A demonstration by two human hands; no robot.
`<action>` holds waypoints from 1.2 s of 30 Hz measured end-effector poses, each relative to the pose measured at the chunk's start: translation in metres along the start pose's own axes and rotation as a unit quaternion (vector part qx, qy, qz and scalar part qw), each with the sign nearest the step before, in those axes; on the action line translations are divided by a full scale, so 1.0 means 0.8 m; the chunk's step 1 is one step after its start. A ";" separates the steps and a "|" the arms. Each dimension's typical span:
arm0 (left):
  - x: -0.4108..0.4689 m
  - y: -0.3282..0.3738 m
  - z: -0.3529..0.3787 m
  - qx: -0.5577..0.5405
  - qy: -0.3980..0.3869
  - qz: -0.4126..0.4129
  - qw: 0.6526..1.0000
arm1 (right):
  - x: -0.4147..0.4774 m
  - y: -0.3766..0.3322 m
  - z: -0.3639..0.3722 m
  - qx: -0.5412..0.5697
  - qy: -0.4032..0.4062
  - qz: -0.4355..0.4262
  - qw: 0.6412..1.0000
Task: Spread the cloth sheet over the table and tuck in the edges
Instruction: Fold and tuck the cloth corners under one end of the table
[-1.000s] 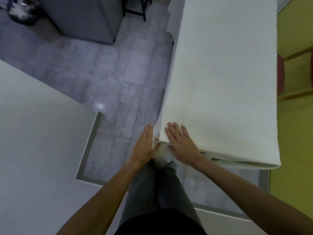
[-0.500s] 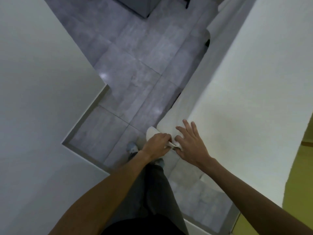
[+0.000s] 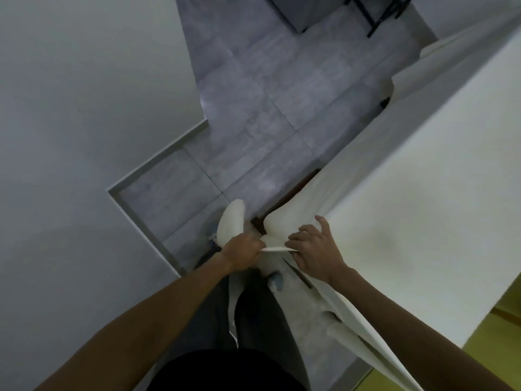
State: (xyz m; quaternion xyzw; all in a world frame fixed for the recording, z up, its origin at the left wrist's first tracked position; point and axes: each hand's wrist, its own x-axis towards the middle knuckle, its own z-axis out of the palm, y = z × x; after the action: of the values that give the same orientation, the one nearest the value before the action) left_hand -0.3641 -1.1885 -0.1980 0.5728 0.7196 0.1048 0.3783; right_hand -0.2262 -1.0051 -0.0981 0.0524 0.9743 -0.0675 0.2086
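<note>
A cream cloth sheet (image 3: 423,210) covers the table at the right and hangs down its sides. At the table's near corner, my left hand (image 3: 244,251) is closed on a loose flap of the sheet, which curls up and to the left of my fist. My right hand (image 3: 315,249) pinches the sheet at the corner, fingers bent on the fold. A taut strip of cloth runs between both hands. A dark bit of the table's wooden edge (image 3: 298,190) shows where the cloth is pulled aside.
A pale wall (image 3: 84,165) juts out at the left with a grey tiled floor (image 3: 253,122) between it and the table. A black metal stand (image 3: 375,12) is at the top. Yellow floor (image 3: 479,348) lies at the lower right. My legs and shoes are below my hands.
Both hands went from flat on the corner to gripping the cloth. The left hand has pulled a flap out to the left. The view has tilted and dropped closer to the corner.
</note>
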 end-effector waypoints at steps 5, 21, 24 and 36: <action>-0.021 0.025 0.049 -0.006 0.057 -0.067 0.996 | 0.000 0.001 0.006 0.054 0.045 -0.017 0.997; 0.020 0.212 0.146 -0.272 0.339 -0.391 0.812 | -0.030 0.014 0.034 0.057 0.177 -0.047 0.981; 0.041 0.235 0.158 -0.344 0.371 -0.400 0.764 | -0.030 0.011 0.039 0.060 0.192 -0.041 0.979; 0.084 0.256 0.172 -0.537 0.584 -0.341 0.503 | -0.029 0.016 0.046 0.110 0.198 -0.087 0.970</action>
State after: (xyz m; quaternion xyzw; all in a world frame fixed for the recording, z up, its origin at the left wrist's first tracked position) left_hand -0.1242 -1.1010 -0.2022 -0.2218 0.7226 0.6448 0.1138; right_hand -0.1886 -0.9995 -0.1231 0.0022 0.9836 -0.1804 -0.0025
